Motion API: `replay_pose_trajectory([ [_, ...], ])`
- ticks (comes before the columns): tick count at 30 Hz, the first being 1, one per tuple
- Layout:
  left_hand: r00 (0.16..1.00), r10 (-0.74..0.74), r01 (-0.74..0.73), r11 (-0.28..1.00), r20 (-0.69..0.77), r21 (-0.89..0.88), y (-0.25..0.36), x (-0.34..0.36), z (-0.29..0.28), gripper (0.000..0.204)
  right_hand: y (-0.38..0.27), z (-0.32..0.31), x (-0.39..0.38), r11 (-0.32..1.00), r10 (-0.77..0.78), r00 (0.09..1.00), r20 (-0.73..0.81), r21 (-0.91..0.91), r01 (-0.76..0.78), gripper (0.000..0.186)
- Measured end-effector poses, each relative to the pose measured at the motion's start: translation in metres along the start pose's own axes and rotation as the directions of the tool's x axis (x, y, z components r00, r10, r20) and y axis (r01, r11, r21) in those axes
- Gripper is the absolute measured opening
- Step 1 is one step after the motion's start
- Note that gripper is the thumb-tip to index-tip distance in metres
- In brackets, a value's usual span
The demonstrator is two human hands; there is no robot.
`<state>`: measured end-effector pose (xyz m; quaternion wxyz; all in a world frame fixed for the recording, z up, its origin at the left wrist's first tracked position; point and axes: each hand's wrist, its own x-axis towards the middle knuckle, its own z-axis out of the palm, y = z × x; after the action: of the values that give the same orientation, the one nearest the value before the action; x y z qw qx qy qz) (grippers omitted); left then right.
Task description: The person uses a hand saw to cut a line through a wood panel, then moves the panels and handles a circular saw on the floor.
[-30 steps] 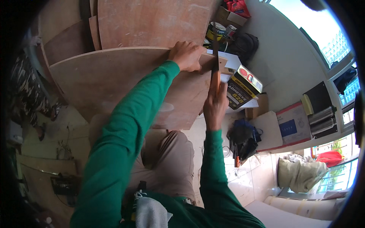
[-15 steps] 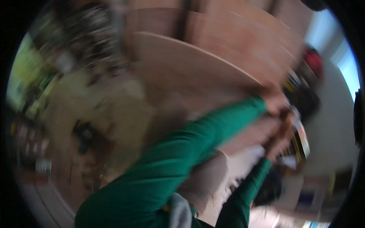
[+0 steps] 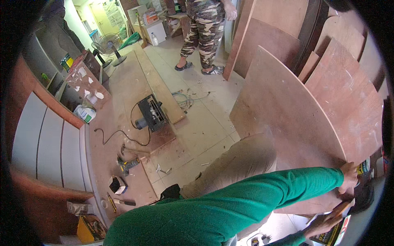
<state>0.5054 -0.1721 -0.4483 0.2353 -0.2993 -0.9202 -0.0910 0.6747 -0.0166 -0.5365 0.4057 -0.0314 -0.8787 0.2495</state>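
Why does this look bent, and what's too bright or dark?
Head view: the fisheye lens bows straight edges, as on the pale panels; head view: the far yellow background looks washed out; head view: the right hand sits near the dark rim, while the cordless drill looks fairly sharp.

The left sleeve (image 3: pixel 246 201), long and plain green, spans seven o'clock to four, creased along the forearm and snug at the cuff. The right sleeve (image 3: pixel 293 239), near five o'clock, is green too. Greyish-tan trousers (image 3: pixel 234 166) show between four and five. Left hand (image 3: pixel 349 176) and right hand (image 3: pixel 325 224) are gloveless.
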Motion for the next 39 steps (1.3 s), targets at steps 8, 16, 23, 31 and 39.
replay_pose_trajectory([
  [8,0.999,0.05,-0.049,0.998,-0.011,0.028,0.003,-0.002,-0.021,0.066,0.009,-0.065,-0.163,0.998,0.0,0.999,-0.04,-0.064,-0.002,0.052],
  [16,1.0,-0.005,0.004,0.998,0.02,0.056,-0.012,-0.005,0.004,0.06,-0.011,0.008,0.022,0.991,0.135,0.981,0.136,-0.002,-0.136,0.055],
  [23,0.999,0.052,-0.052,0.999,-0.009,-0.004,-0.003,-0.014,-0.029,0.063,0.021,-0.087,-0.213,0.996,0.06,0.998,0.022,0.063,-0.061,0.065],
  [31,1.0,0.023,-0.023,0.999,0.003,0.028,-0.003,-0.007,-0.008,0.055,-0.017,0.0,0.023,0.987,0.144,0.981,0.131,-0.096,-0.132,0.056],
  [39,0.996,0.022,-0.021,1.0,0.084,-0.01,-0.003,-0.021,-0.032,0.058,-0.024,-0.075,-0.171,0.999,0.045,0.997,0.065,-0.025,-0.043,0.064],
])
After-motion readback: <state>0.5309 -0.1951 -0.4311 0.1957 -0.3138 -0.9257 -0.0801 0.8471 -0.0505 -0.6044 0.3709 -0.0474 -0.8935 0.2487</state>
